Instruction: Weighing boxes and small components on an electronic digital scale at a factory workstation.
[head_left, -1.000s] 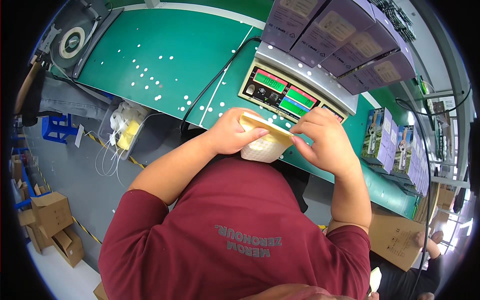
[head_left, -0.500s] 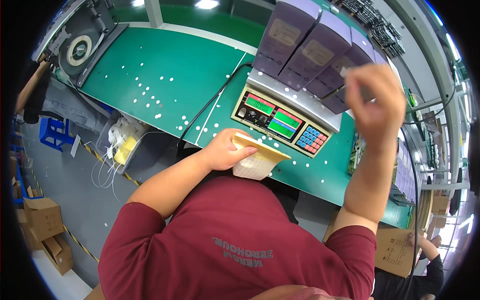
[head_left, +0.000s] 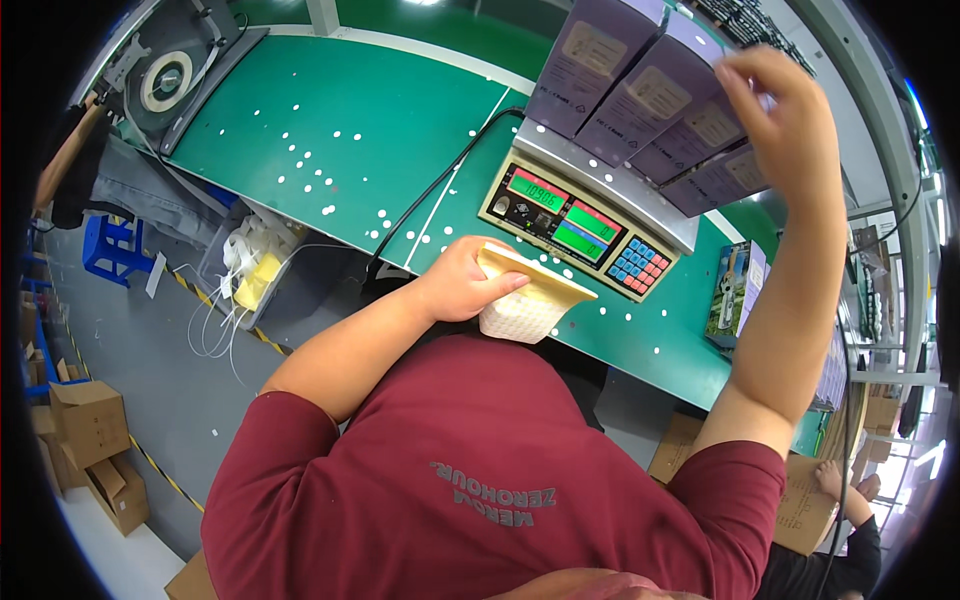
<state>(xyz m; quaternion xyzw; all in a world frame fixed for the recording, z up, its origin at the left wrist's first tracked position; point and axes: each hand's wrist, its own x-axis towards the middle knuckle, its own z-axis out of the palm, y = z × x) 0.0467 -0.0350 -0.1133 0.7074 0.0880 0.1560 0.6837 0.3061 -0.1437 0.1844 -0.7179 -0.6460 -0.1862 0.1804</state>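
Observation:
My left hand (head_left: 465, 285) grips a sheet of round stickers (head_left: 530, 310), with its yellow backing bent upward and white dots on the hanging part. The thumb presses on the yellow side. My right hand (head_left: 790, 130) is raised at the far right, its fingers curled beside the top of a purple box (head_left: 655, 85). Something pale shows between those fingers, too small and blurred to name. Several purple boxes stand upright in a row on the metal plate of a weighing scale (head_left: 570, 225), whose green displays are lit.
White round dots lie scattered over the green table (head_left: 390, 95). A black cable (head_left: 440, 180) runs behind the scale. A printed box (head_left: 735, 290) stands right of it. Left below is a grey bin (head_left: 265, 275) with white and yellow scraps. Other people's arms show at both sides.
My right hand has moved up and away, from in front of the boxes to beside their tops. The left hand still holds the sticker sheet. The whole view has shifted slightly.

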